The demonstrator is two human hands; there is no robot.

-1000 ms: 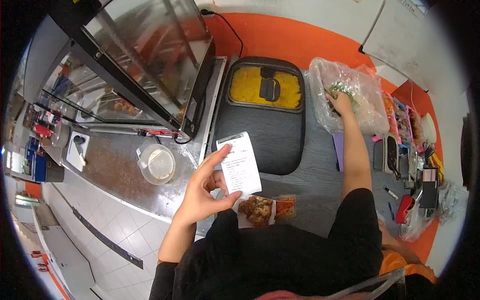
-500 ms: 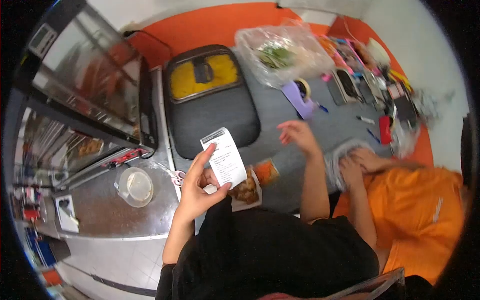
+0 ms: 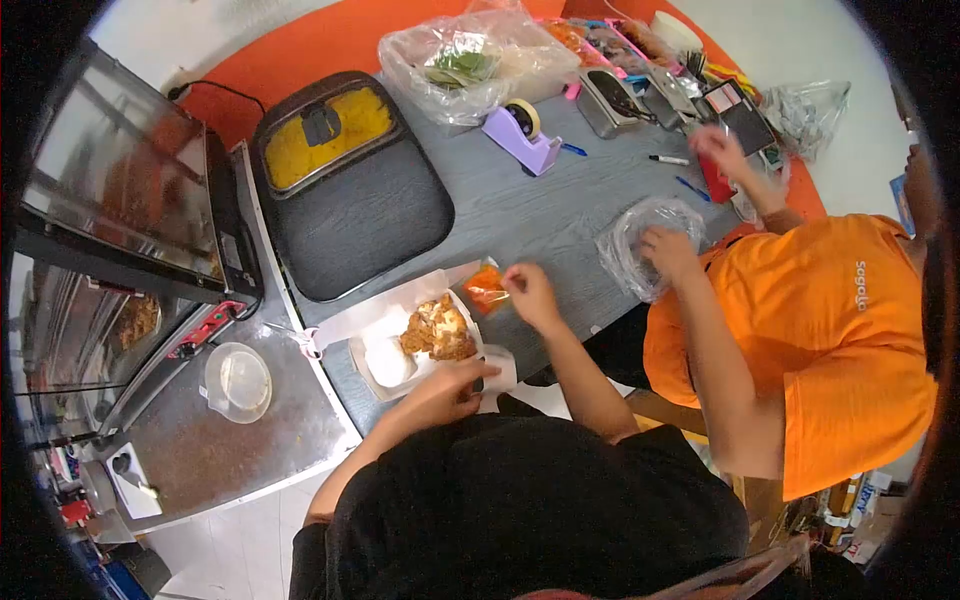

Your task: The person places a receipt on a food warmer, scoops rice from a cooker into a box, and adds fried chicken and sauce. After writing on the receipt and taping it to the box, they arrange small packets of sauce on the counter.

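Note:
An open white takeaway box (image 3: 378, 322) sits at the table's near edge with fried chicken (image 3: 440, 332) and a white mound of rice (image 3: 388, 360) inside. Low at the box's front right corner, my left hand (image 3: 450, 392) is closed on a curled paper receipt (image 3: 503, 370). My right hand (image 3: 532, 297) is just right of the box, thumb and forefinger pinched at the edge of a small clear packet of orange-red sauce (image 3: 486, 289). The packet's lower edge is close to the box's rim.
A co-worker in an orange shirt (image 3: 800, 330) is at the right, one hand on a clear plastic bag (image 3: 655, 240). Behind are a black tray (image 3: 360, 225) with a yellow-filled pan, and a purple tape dispenser (image 3: 525, 145). Scissors (image 3: 308, 342) lie left, near a plastic tub (image 3: 238, 383).
My left hand has lowered the receipt from above the box to its front right corner. My right hand has come down to the sauce packet. The co-worker's one hand has reached away from the bag.

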